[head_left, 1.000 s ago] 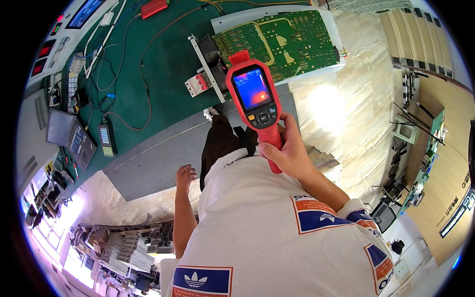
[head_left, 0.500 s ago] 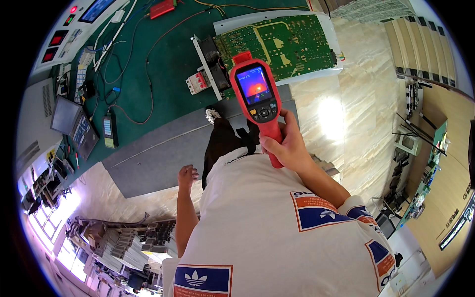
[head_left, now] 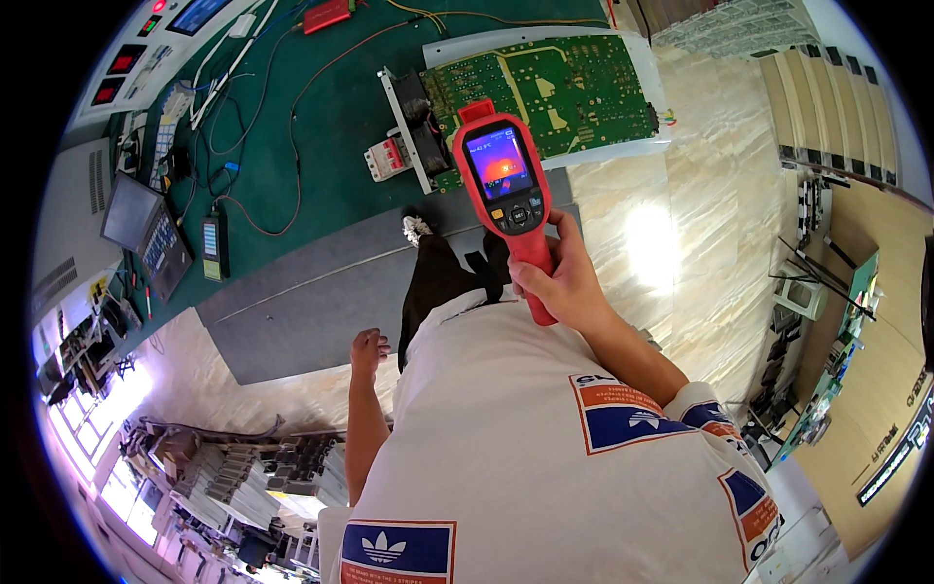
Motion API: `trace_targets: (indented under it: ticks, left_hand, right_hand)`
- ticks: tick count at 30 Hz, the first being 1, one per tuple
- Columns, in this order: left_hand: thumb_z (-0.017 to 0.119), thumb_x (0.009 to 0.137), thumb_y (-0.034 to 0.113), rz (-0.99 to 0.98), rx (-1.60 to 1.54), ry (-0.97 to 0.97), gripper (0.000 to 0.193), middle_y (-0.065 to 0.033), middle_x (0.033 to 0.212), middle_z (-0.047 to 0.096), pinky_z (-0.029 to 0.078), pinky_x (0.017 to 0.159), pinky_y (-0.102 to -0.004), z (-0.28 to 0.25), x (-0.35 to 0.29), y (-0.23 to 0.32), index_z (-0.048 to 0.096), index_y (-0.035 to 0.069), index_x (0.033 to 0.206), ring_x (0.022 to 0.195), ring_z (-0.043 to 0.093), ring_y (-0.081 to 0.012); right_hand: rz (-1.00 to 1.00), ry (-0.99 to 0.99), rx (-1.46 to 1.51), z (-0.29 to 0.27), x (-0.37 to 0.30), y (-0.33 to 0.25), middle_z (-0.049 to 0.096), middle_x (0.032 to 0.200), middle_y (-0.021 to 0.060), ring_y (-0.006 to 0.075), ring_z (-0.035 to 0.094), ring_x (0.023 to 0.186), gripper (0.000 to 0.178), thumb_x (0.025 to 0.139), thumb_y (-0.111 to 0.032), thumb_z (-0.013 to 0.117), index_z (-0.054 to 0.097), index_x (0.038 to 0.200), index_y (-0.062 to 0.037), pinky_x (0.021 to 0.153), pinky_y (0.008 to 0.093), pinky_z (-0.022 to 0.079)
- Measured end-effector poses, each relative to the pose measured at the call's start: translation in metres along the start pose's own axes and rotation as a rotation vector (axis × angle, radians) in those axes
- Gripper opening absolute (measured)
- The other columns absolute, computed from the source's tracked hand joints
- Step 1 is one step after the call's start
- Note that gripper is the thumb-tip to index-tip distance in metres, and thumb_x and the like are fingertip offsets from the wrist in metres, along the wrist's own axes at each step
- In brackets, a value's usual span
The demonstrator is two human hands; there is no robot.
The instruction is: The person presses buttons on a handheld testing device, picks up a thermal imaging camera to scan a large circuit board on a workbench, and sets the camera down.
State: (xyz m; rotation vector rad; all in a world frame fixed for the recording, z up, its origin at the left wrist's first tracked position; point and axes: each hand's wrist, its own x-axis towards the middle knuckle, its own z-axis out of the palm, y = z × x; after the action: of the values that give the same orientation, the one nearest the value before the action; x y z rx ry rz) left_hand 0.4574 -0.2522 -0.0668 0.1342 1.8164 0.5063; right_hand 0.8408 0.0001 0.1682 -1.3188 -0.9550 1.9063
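My right hand [head_left: 564,277] is wrapped round the handle of a red and black handheld thermal camera [head_left: 504,175], thumb across its near side. The camera is held upright, and its lit screen shows a purple, orange and yellow heat picture above a few buttons. Beyond it lies a large green circuit board [head_left: 574,92] on a pale metal sheet, partly hidden by the camera. At the board's left end are a metal bracket [head_left: 407,131] and a white breaker [head_left: 387,159] with red levers. My left hand [head_left: 370,348] hangs beside my body, fingers curled in, with nothing visible in them.
The green bench top [head_left: 336,107] carries loose cables, a red box [head_left: 326,16], an open laptop [head_left: 146,234] and a handheld meter [head_left: 214,248]. An instrument panel stands far left. A grey mat [head_left: 302,311] lies at my feet. Shelving [head_left: 832,107] lines the right.
The thermal camera and my right hand have barely shifted. On its screen the bright orange area has spread upward. The bench view has moved slightly; my left hand still hangs down.
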Motion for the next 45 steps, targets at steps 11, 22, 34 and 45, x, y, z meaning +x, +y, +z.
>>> trace_targets:
  ticks: [11, 22, 34, 45]
  left_hand:
    - [0.056, 0.1, 0.022, 0.0, 0.008, 0.018, 0.026, -0.0079, 0.084, 0.063, 0.044, 0.051, -0.0271, 0.019, -0.004, 0.0, 0.06, 0.001, 0.116, 0.065, 0.062, -0.0166]
    - [0.056, 0.101, 0.023, -0.01, -0.026, 0.021, 0.026, -0.0076, 0.083, 0.064, 0.044, 0.051, -0.0273, 0.025, -0.005, -0.013, 0.06, 0.002, 0.117, 0.064, 0.062, -0.0164]
    - [0.055, 0.101, 0.023, -0.017, -0.05, 0.012, 0.027, -0.0075, 0.085, 0.064, 0.045, 0.052, -0.027, 0.025, -0.007, -0.007, 0.06, 0.002, 0.117, 0.065, 0.062, -0.0163]
    - [0.056, 0.1, 0.024, 0.003, -0.016, -0.012, 0.028, -0.0068, 0.086, 0.063, 0.045, 0.052, -0.0267, 0.022, 0.001, 0.006, 0.059, 0.002, 0.119, 0.066, 0.061, -0.0152]
  right_hand:
    - [0.021, 0.001, -0.034, -0.007, 0.003, -0.003, 0.064, 0.095, 0.0102, 0.0144, 0.063, 0.072, 0.064, 0.088, -0.006, 0.069, 0.029, 0.137, 0.0019, 0.066, 0.0316, 0.055]
    - [-0.003, 0.013, -0.067, -0.013, 0.008, 0.0, 0.065, 0.094, 0.0109, 0.0147, 0.064, 0.07, 0.062, 0.088, -0.006, 0.069, 0.03, 0.136, 0.0021, 0.064, 0.0318, 0.055]
    - [0.006, 0.043, -0.04, -0.011, 0.012, 0.004, 0.065, 0.094, 0.0111, 0.0148, 0.064, 0.069, 0.062, 0.088, -0.006, 0.07, 0.031, 0.135, 0.0016, 0.063, 0.0313, 0.055]
    - [0.011, 0.056, 0.038, -0.012, 0.012, 0.001, 0.064, 0.095, 0.0114, 0.015, 0.064, 0.068, 0.06, 0.087, -0.002, 0.069, 0.031, 0.134, 0.0014, 0.062, 0.0308, 0.054]
